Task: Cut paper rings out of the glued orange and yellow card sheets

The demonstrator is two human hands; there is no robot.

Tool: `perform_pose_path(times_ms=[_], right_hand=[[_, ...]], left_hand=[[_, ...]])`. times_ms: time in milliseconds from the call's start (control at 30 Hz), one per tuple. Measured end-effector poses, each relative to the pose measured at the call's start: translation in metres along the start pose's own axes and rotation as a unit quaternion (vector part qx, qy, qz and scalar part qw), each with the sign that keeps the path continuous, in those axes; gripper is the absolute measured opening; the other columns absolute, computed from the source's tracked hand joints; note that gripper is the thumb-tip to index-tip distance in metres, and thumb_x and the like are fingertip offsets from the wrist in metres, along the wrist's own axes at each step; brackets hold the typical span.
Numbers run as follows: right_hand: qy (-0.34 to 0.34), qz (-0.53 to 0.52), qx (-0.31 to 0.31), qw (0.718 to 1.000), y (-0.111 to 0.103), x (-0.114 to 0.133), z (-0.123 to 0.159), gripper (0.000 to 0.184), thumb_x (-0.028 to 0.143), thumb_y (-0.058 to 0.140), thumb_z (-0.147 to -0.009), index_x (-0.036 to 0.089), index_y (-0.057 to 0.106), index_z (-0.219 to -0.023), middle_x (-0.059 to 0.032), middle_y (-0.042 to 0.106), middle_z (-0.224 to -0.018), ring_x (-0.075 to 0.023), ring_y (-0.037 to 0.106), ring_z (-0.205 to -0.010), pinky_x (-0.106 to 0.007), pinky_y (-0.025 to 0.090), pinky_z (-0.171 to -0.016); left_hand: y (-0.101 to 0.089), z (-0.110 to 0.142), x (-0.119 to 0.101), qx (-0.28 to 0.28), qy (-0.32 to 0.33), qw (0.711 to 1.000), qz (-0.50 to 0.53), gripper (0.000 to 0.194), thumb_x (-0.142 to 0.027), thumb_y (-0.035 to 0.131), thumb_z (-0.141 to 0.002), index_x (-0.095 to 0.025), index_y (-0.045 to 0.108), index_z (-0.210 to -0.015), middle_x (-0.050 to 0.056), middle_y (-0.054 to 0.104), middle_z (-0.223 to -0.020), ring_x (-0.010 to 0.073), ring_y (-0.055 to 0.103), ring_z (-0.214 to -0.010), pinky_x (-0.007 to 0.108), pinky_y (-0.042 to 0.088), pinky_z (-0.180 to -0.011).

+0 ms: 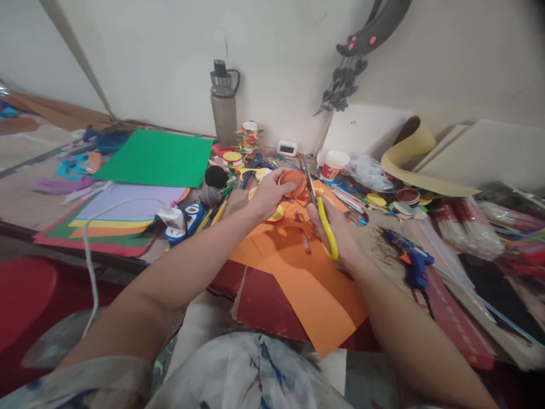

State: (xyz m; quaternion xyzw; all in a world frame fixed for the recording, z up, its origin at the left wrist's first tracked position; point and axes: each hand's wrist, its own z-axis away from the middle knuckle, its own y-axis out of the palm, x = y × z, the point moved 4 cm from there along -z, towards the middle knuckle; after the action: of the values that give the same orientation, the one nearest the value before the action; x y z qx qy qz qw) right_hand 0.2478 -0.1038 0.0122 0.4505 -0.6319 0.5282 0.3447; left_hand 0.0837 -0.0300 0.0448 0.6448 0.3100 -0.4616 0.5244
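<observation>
My left hand (pixel 269 196) grips a small round orange paper cup piece (pixel 292 183), with the thumb inside its rim. In my right hand (pixel 334 227) is a pair of scissors (pixel 327 228) with yellow handles, its blades pointing up and away beside the orange piece. Whether the blades touch it I cannot tell. Beneath both hands lie sheets of orange paper (pixel 317 289), one hanging over the table's front edge. A pen with a red tip (pixel 305 241) rests on the paper between my hands.
Green paper (pixel 157 158) and stacked coloured sheets (pixel 119 201) lie left, near a blue power strip (pixel 185 222). A grey bottle (pixel 223 108) stands by the wall. On the right are a blue glue gun (pixel 415 264), a paper cup (pixel 335 165) and bundled sticks (pixel 466 227).
</observation>
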Motion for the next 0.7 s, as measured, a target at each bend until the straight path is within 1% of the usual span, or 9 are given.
perform_pose_path(times_ms=[100, 267, 467, 700], right_hand=[[0.009, 0.009, -0.01, 1.0, -0.001, 0.001, 0.0, 0.06, 0.084, 0.072, -0.096, 0.028, 0.049, -0.092, 0.0059, 0.047, -0.076, -0.0123, 0.04, -0.061, -0.025, 0.036, -0.052], [-0.003, 0.015, -0.011, 1.0, 0.0, -0.001, -0.001, 0.059, 0.084, 0.069, -0.098, 0.028, 0.049, -0.094, 0.0053, 0.047, -0.076, -0.013, 0.042, -0.063, -0.025, 0.037, -0.053], [-0.001, 0.042, -0.011, 0.999, 0.0, 0.002, -0.001, 0.063, 0.089, 0.065, -0.095, 0.029, 0.046, -0.093, 0.0046, 0.048, -0.078, -0.0133, 0.042, -0.063, -0.028, 0.039, -0.054], [-0.033, 0.103, -0.028, 0.994, -0.003, 0.011, 0.0, 0.064, 0.09, 0.056, -0.099, 0.029, 0.045, -0.086, 0.0024, 0.051, -0.074, -0.0156, 0.045, -0.066, -0.031, 0.04, -0.06]], left_hand=[[-0.001, -0.001, 0.002, 0.003, 0.001, 1.0, -0.004, 0.025, -0.008, 0.084, -0.082, -0.019, 0.064, -0.093, -0.005, 0.071, -0.083, 0.0072, 0.063, -0.064, 0.02, 0.047, -0.056], [-0.001, -0.002, 0.001, 0.001, 0.011, 1.0, 0.003, 0.024, -0.007, 0.084, -0.08, -0.017, 0.068, -0.096, -0.004, 0.072, -0.083, 0.0073, 0.063, -0.064, 0.02, 0.046, -0.054], [0.001, -0.001, 0.0, -0.003, 0.007, 1.0, -0.003, 0.019, -0.005, 0.079, -0.086, -0.017, 0.066, -0.093, -0.004, 0.071, -0.082, 0.0066, 0.062, -0.061, 0.02, 0.047, -0.053], [0.002, 0.0, -0.002, 0.003, 0.002, 1.0, -0.011, 0.018, -0.003, 0.078, -0.088, -0.016, 0.066, -0.093, -0.005, 0.07, -0.077, 0.0064, 0.063, -0.059, 0.019, 0.046, -0.051]])
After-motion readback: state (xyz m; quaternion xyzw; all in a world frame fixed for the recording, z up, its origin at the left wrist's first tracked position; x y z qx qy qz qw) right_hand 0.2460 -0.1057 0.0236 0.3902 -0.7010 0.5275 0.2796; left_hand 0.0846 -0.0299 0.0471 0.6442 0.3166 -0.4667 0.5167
